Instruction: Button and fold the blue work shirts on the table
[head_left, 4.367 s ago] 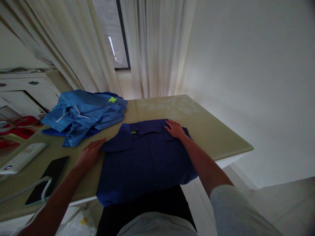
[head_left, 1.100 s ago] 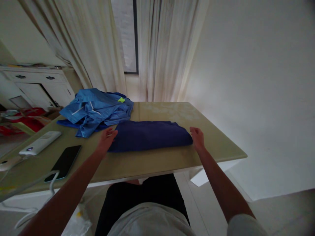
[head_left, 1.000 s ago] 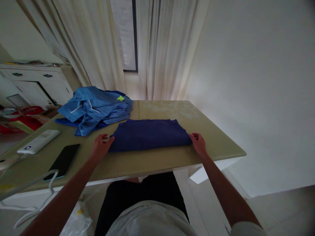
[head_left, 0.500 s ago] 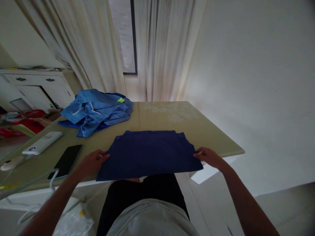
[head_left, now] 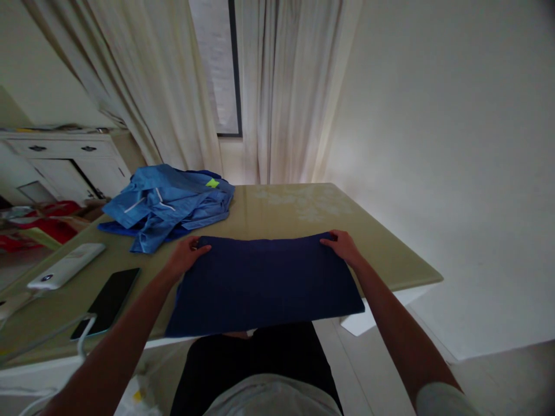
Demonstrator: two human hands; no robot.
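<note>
A dark navy piece of folded cloth (head_left: 266, 283), perhaps a garment, lies spread at the table's near edge, its front edge reaching the rim. My left hand (head_left: 188, 254) pinches its far left corner, thumb on top. At the far right corner my right hand (head_left: 342, 245) grips the cloth the same way, thumb over and fingers behind. Between the two hands the far edge runs nearly straight, sagging slightly. What the fingers do behind the cloth is partly hidden.
Crumpled blue clothes (head_left: 173, 199) with a bright green tag lie at the back left of the table (head_left: 390, 263). Nearer on the left are a black phone (head_left: 108, 300), a white device (head_left: 67, 266) and a white cable (head_left: 84, 335). A wall (head_left: 455, 202) rises on the right.
Both hands have moved from the cloth's sides to its far corners, away from me. The far edge, notched before, is now straight and smooth. My view has shifted slightly.
</note>
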